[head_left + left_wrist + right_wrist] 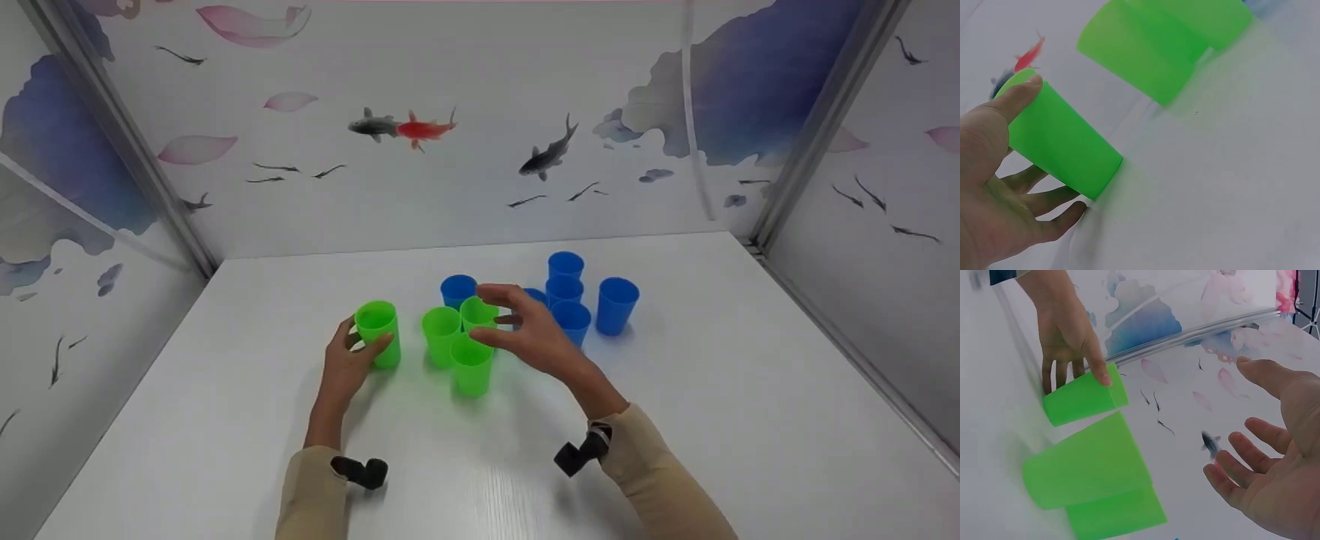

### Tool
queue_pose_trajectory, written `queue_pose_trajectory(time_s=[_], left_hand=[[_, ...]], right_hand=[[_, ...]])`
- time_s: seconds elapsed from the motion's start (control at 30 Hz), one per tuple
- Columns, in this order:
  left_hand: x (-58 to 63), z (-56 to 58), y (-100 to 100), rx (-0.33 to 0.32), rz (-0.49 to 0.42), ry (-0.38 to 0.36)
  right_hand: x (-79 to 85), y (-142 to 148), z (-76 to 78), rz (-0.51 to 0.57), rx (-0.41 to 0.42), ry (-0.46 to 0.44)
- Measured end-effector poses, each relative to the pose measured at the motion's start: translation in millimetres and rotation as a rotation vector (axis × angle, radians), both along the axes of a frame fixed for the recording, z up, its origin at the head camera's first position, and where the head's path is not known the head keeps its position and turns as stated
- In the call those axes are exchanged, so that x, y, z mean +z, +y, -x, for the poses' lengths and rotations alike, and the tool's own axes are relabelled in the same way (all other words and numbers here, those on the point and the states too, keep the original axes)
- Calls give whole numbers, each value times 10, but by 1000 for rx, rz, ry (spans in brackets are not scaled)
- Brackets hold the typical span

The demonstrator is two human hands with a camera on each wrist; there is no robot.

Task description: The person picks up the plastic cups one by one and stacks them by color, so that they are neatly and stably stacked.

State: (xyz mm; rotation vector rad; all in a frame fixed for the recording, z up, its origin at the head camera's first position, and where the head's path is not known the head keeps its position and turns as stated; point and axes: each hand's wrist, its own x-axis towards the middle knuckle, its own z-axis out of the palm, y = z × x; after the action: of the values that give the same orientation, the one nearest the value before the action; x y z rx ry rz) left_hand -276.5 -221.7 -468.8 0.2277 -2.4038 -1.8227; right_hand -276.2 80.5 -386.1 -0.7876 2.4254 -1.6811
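My left hand (347,369) holds a green plastic cup (386,349) upright on the left of the table, thumb on the near side and fingers round the far side. In the left wrist view the thumb lies near the rim of this cup (1061,138), whose base is down at the tabletop. Three more green cups stand close together just to the right, the nearest green cup (471,371) in front of the other two. Over their right side hangs my right hand (540,341), fingers apart and loosely bent; the right wrist view shows nothing in this hand (1275,472).
Behind and right of the green cups stand several blue cups, among them a separate blue cup (617,307) at the right and another blue cup (457,289) at the back left. Printed panels (480,202) enclose the white table (465,480) at the back and sides.
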Motion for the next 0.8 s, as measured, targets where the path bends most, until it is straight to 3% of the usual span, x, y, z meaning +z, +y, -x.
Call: queue_pose_trajectory(time_s=[0.37,0.8], left_hand=[[12,-8,10,-2,11,-1],[3,-3,10,-23,-15,3]], right_hand=[[-259,72,110,-22,48,5],[-412,96,139,-68,58,-50]])
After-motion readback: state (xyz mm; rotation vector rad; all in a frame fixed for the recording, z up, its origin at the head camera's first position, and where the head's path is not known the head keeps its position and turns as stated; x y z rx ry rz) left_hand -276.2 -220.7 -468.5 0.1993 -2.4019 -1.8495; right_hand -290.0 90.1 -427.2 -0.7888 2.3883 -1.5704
